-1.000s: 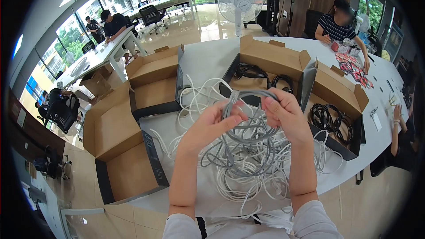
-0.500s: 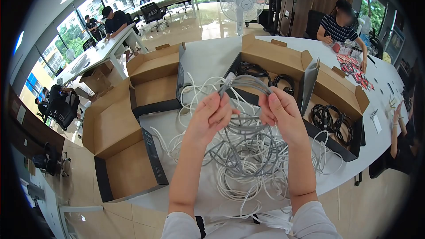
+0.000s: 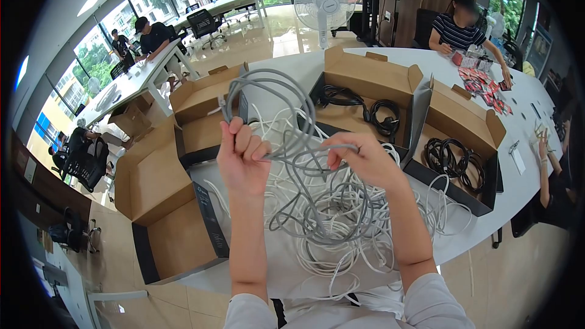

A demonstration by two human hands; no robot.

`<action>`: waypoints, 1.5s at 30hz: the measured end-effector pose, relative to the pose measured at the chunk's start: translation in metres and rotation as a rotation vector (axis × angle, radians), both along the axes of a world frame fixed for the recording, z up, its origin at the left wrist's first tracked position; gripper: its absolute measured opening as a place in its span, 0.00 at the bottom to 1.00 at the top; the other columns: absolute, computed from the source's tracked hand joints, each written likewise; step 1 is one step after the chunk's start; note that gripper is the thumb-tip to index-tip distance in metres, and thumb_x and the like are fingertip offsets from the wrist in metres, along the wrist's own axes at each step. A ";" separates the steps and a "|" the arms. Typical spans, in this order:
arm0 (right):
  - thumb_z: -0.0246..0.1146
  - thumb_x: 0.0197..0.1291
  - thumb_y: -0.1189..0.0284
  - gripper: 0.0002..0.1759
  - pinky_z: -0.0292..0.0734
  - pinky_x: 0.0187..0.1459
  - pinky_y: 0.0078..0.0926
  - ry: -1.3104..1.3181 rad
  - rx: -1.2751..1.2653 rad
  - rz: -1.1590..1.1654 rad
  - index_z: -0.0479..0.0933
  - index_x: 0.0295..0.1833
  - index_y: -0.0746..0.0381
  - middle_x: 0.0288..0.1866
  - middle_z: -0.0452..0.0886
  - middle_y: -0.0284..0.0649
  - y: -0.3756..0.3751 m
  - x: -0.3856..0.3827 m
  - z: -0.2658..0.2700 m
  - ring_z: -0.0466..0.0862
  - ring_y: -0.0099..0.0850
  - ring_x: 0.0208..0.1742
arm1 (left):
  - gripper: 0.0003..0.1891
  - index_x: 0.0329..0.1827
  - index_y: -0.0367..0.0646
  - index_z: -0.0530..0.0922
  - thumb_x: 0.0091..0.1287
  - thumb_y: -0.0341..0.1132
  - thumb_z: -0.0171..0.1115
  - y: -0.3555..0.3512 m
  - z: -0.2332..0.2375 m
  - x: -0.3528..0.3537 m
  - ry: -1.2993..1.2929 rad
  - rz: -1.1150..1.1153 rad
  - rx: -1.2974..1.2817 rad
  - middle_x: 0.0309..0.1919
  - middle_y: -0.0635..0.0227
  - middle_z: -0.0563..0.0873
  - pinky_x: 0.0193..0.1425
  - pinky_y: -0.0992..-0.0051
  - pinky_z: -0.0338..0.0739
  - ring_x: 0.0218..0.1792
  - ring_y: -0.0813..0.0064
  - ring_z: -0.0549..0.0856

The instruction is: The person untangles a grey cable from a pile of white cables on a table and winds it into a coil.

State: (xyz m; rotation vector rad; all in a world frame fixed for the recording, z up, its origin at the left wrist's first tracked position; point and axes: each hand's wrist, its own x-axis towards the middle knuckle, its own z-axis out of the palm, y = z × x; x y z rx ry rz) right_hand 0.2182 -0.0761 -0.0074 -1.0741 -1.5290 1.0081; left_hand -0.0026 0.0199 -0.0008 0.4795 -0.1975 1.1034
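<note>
My left hand [image 3: 244, 155] is closed around a grey network cable [image 3: 277, 77], holding it up in several loose loops. A pale plug [image 3: 218, 107] at the cable's end sticks out above my left fingers. To the right, my right hand [image 3: 367, 157] pinches the same cable between thumb and fingers. From there the grey cable hangs down to a tangled pile of white and grey cables [image 3: 329, 231] on the table. Where the grey cable runs within the pile is hard to follow.
Two open cardboard boxes [image 3: 161, 231] stand on the left with bare insides. On the right, two open boxes [image 3: 481, 192] hold black cables [image 3: 454, 161]. Across the white table [image 3: 481, 237] a person [image 3: 464, 30] sits by red packets [image 3: 481, 85]. Another person's hands [image 3: 542, 143] show at the right edge.
My left hand has moved left and been raised with the cable loops. My right hand has turned and shifted to a lower part of the cable, and the hands are farther apart.
</note>
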 end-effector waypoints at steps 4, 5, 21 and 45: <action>0.46 0.74 0.73 0.14 0.77 0.45 0.25 0.297 0.111 -0.064 0.76 0.44 0.68 0.34 0.82 0.38 0.003 0.013 0.000 0.82 0.27 0.37 | 0.15 0.34 0.48 0.66 0.79 0.44 0.41 0.010 -0.001 -0.012 -0.058 0.065 -0.061 0.16 0.80 0.52 0.24 0.81 0.57 0.16 0.84 0.52; 0.44 0.76 0.67 0.18 0.76 0.49 0.26 0.362 0.103 -0.126 0.75 0.41 0.66 0.35 0.81 0.37 0.002 0.013 0.002 0.81 0.27 0.40 | 0.15 0.34 0.47 0.66 0.79 0.43 0.40 0.010 -0.001 -0.012 -0.074 0.085 -0.067 0.17 0.80 0.52 0.24 0.81 0.57 0.16 0.84 0.52; 0.46 0.73 0.54 0.22 0.71 0.60 0.42 1.411 0.291 0.171 0.74 0.49 0.62 0.45 0.76 0.39 0.022 0.043 -0.019 0.76 0.36 0.49 | 0.15 0.33 0.45 0.66 0.79 0.40 0.41 0.033 -0.013 -0.030 -0.219 0.177 -0.182 0.16 0.78 0.54 0.24 0.81 0.55 0.16 0.83 0.52; 0.47 0.73 0.64 0.21 0.75 0.46 0.23 0.110 -0.111 -0.038 0.75 0.59 0.67 0.54 0.80 0.41 -0.002 0.036 0.001 0.81 0.27 0.50 | 0.15 0.34 0.45 0.66 0.79 0.42 0.41 0.009 0.009 -0.040 -0.101 0.484 0.109 0.16 0.78 0.53 0.19 0.80 0.50 0.15 0.84 0.49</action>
